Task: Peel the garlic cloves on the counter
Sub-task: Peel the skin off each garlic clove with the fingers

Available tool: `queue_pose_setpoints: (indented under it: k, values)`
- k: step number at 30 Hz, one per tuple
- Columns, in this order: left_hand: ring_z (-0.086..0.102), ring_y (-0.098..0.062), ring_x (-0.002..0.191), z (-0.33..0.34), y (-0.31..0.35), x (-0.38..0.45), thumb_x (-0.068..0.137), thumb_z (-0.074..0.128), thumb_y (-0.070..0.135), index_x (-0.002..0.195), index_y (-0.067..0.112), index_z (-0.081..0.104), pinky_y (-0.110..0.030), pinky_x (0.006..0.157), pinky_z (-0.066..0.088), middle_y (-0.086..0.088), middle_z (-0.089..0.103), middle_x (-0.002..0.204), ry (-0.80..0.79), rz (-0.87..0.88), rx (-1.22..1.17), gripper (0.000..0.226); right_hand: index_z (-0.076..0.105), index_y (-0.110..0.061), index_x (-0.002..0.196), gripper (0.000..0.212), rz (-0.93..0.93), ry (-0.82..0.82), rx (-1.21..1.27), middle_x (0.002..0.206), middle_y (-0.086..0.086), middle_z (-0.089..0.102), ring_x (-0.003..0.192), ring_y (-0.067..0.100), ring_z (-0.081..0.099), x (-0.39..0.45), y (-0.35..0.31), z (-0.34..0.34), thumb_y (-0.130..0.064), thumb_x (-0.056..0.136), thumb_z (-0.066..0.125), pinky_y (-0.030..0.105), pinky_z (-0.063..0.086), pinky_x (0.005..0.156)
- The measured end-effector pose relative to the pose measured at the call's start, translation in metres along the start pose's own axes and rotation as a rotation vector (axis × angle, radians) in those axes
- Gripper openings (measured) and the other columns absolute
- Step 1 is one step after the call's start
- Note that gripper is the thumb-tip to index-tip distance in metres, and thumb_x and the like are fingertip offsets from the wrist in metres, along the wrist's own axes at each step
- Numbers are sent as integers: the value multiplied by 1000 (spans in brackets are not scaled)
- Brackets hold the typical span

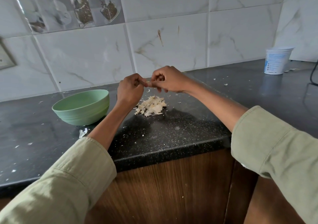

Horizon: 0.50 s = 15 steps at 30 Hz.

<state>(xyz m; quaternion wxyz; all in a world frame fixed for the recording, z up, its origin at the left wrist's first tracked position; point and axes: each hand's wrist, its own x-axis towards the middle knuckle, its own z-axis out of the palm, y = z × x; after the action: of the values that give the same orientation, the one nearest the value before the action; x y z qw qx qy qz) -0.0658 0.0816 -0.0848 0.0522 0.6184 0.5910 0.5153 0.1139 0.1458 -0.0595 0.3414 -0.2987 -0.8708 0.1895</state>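
Observation:
My left hand [130, 90] and my right hand [167, 80] meet above the black counter [172, 132], fingertips together. Between them they pinch a small pale garlic clove [148, 82], mostly hidden by the fingers. Just below the hands lies a heap of papery garlic peels [152, 105] on the counter. A light green bowl [82, 106] stands to the left of my left wrist; its inside is hidden from this angle.
Small peel scraps are scattered over the counter, one larger piece [83, 132] by my left forearm. A white plastic tub [277, 61] stands at the back right against the tiled wall, with a black cable [312, 75] beside it. The counter's front edge runs above wooden cabinet doors.

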Motion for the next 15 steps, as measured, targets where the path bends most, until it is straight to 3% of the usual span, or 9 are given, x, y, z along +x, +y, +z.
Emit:
queue_pose_setpoints:
  k: [6,10,15]
  values:
    - [51,-14,59,-1,3,-3,84,51,15,84,21,71,-33,62,44,6,74,77,-36,17,13,20,77,-5,97,20,-60,39,89,79,5,78,60,9,69,3,1,0,-23,89,83,18,51,56]
    - [41,-10,62,-3,5,-4,100,52,8,86,9,66,-27,57,33,6,61,71,-100,-10,-203,20,73,0,100,23,-56,22,225,83,9,78,70,17,73,3,4,-4,-19,90,82,23,54,61]
    - [28,-6,52,-5,7,-3,109,51,18,90,13,63,-21,47,24,13,40,55,-192,-82,-375,23,71,2,100,18,-82,7,337,85,15,76,74,19,73,2,5,-7,-11,92,80,22,56,64]
